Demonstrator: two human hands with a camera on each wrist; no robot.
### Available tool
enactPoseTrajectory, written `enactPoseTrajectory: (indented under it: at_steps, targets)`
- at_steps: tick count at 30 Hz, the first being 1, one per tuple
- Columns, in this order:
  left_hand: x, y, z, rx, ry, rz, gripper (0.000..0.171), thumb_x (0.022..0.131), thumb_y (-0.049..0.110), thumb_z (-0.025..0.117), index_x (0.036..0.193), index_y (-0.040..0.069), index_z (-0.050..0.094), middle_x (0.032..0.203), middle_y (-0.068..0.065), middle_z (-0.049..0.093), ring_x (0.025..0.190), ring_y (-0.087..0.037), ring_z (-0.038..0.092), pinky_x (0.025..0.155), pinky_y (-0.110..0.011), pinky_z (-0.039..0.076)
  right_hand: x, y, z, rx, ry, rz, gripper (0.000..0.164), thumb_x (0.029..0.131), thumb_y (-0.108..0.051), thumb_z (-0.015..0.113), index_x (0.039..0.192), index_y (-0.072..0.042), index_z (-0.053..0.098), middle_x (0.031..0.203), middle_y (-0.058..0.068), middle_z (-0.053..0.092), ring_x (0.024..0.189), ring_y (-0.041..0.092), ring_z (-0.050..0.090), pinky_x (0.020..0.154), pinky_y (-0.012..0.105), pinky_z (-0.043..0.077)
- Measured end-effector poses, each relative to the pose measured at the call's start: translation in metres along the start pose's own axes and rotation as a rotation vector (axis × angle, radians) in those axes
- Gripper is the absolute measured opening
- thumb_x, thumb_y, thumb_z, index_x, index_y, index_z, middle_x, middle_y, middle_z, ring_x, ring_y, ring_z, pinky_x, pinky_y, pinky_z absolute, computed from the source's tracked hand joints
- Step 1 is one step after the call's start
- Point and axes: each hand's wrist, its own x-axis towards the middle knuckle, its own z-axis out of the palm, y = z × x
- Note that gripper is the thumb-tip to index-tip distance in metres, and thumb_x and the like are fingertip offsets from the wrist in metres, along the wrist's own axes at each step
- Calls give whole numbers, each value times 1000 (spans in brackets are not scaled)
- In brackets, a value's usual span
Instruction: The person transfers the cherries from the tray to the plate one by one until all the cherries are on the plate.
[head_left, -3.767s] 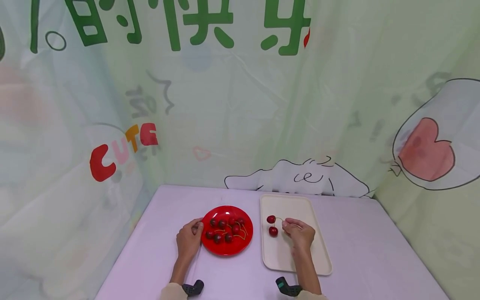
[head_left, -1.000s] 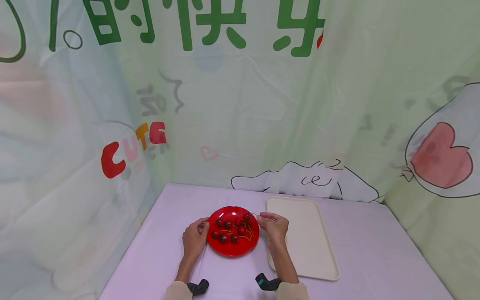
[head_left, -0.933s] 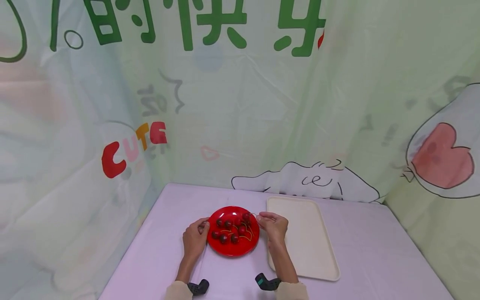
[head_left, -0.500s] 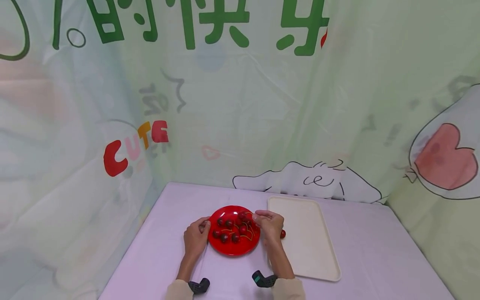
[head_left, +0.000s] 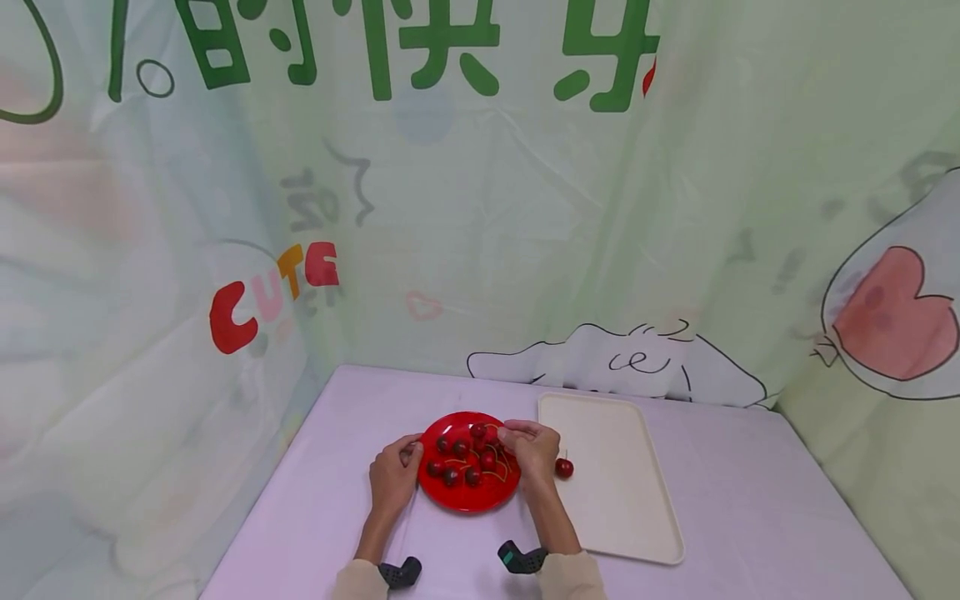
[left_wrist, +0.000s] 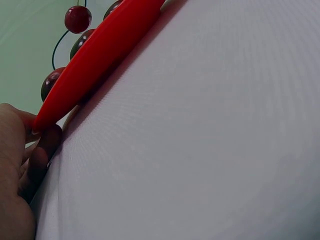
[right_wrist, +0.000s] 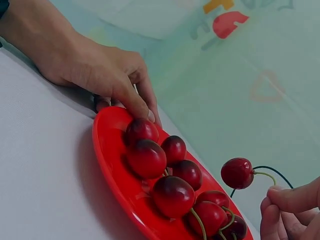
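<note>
My left hand (head_left: pixel 394 475) holds the left rim of a round red plate (head_left: pixel 457 500), thumb on top and fingers below in the left wrist view. Several dark-red cherries (right_wrist: pixel 173 196) with greenish stems lie on the plate. Over the plate's right side, my right hand (head_left: pixel 534 448) pinches the stem of one cherry (right_wrist: pixel 237 173) between thumb and fingers. That cherry shows above the plate's edge in both wrist views. A single cherry (head_left: pixel 564 468) lies on the cream tray (head_left: pixel 615 492), just right of the right hand.
The tray stands right of the plate on a table covered with pale lilac cloth (head_left: pixel 750 500). A printed curtain (head_left: pixel 480 250) hangs behind and at both sides. Black devices (head_left: pixel 521 558) are worn on the wrists.
My right hand has carried one cherry from the tray leftward over the plate, and in the last second moved slightly further left, uncovering the tray's cherry. The left hand stays at the plate's rim.
</note>
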Motion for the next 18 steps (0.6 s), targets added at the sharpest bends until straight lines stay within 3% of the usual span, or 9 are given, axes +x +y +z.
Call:
enactPoseTrajectory:
  at_steps: [18]
  targets:
    - [-1, 5, -4, -12, -14, -6, 25, 107, 20, 71, 129, 13, 81, 90, -2, 78, 66, -9, 53, 65, -23, 42, 7, 6, 17, -49, 17, 23, 19, 96, -3, 81, 114, 1, 80, 93, 12, 83, 79, 11, 78, 77, 21, 63]
